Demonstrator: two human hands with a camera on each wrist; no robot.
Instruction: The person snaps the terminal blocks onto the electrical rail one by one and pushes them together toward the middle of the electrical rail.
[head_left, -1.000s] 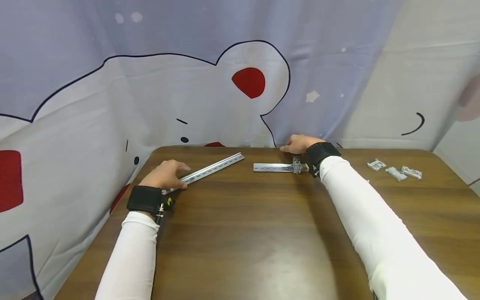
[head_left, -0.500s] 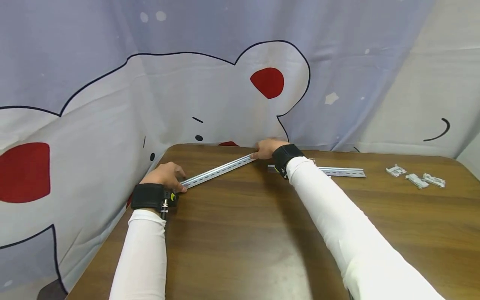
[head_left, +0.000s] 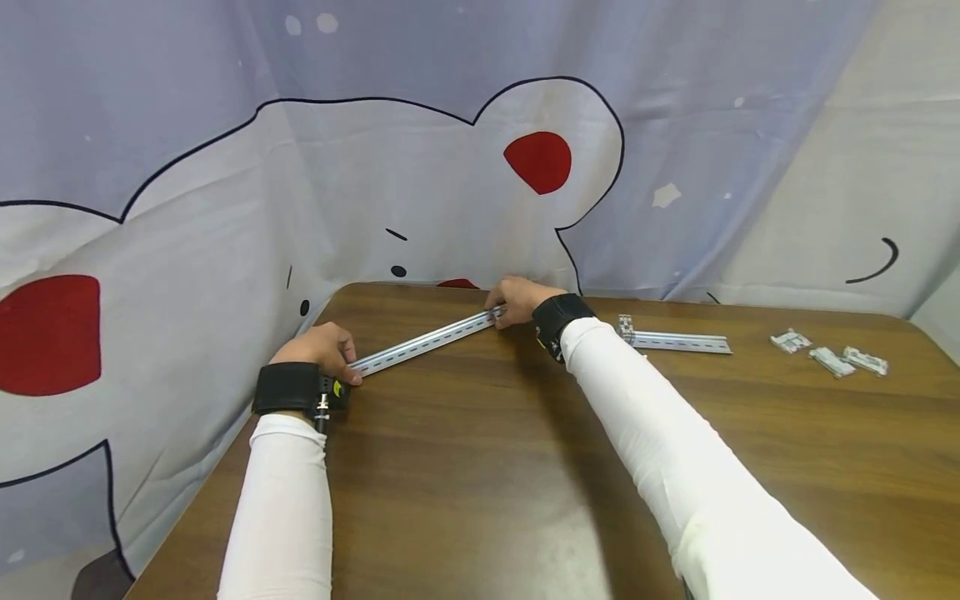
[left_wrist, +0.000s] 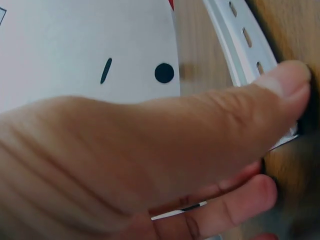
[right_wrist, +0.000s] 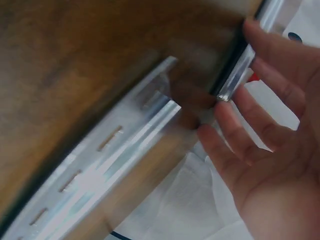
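Observation:
A long silver slotted DIN rail (head_left: 427, 342) slants across the back left of the table. My left hand (head_left: 317, 348) pinches its lower left end, the thumb lying over the slotted metal (left_wrist: 245, 40) in the left wrist view. At the upper right end my right hand (head_left: 519, 300) holds the rail between thumb and fingers; that end of the rail (right_wrist: 237, 75) shows in the right wrist view. A second slotted rail (head_left: 678, 342) lies to the right, partly hidden by my right forearm, with a small grey terminal-block-like piece (head_left: 626, 327) on it.
Several small pale plastic pieces (head_left: 831, 362) lie at the right of the brown wooden table (head_left: 465, 467). A printed cloth (head_left: 420, 183) hangs right behind the table's back edge and along its left side.
My right hand has left the grey piece on the second rail and moved left onto the slanted rail's far end. My left hand stays at the near end. The head view has turned slightly left.

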